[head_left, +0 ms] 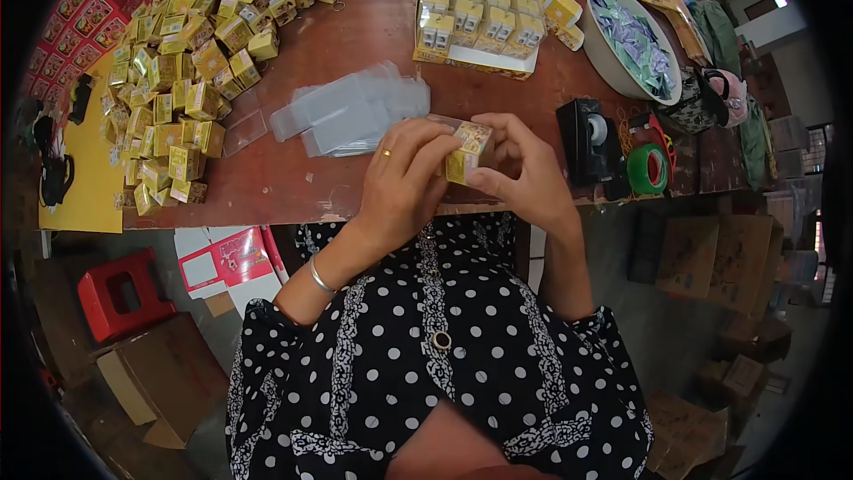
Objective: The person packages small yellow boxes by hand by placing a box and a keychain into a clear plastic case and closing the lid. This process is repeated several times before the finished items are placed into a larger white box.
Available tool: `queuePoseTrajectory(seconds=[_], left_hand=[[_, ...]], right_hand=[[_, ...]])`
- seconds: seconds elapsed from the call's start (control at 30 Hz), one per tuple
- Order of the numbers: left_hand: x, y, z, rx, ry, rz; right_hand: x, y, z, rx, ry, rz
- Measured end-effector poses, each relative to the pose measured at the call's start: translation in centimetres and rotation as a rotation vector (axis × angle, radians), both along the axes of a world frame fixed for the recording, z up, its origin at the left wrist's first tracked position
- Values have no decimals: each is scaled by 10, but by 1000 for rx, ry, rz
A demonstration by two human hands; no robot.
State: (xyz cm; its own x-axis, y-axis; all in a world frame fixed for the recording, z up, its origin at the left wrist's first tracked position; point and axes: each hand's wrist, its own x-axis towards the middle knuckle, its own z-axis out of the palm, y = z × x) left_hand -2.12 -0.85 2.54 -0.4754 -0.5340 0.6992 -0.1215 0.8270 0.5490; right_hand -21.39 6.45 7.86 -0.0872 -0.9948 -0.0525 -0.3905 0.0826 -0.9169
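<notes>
Between my hands, over the table's front edge, is a small yellow printed box with a clear plastic sleeve about its far side. My left hand wraps the box from the left, fingers bent over the sleeve. From the right, my right hand pinches it between thumb and fingers. Just beyond my left hand lies a loose stack of flat clear plastic sleeves. A big heap of similar small yellow boxes covers the table's left side.
A display tray holds rows of yellow boxes at the back. Right of it stands a white basin of small sachets. A black tape dispenser and green tape roll sit at the right. A red stool stands below left.
</notes>
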Motion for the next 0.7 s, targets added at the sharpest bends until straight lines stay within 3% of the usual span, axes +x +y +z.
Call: queuePoseTrajectory(seconds=[0.1,0.2,0.23,0.3,0.33,0.4,0.43,0.5,0.57,0.63,0.7], left_hand=[[-1,-7,-11,-101,7,-3],[4,-9,-5,-95,46,103],[7,-10,-1,-96,52,104],[16,-14,7,207,53,162],[17,-14,5,206,58,162],[18,-16,-3,1045,362,-254],[17,-17,-4,1042,367,-250],[13,-18,-6,1332,462,-399],[11,-22,-7,1264,495,-335],[10,-27,-7,1196,523,-281],[16,-27,-5,906,192,-264]], right_hand=[[4,-5,-15,-114,141,5],[5,-7,-18,-35,-14,-40],[8,-8,-20,-126,-104,-88],[8,-11,-27,-217,-190,-135],[6,-12,-31,-278,-123,-169],[8,-16,-37,-341,-53,-194],[13,-17,-39,-385,-40,-200],[17,-17,-41,-430,-25,-199],[15,-18,-40,-440,115,-5],[8,-19,-29,-385,39,22],[-6,-20,-19,-237,155,70]])
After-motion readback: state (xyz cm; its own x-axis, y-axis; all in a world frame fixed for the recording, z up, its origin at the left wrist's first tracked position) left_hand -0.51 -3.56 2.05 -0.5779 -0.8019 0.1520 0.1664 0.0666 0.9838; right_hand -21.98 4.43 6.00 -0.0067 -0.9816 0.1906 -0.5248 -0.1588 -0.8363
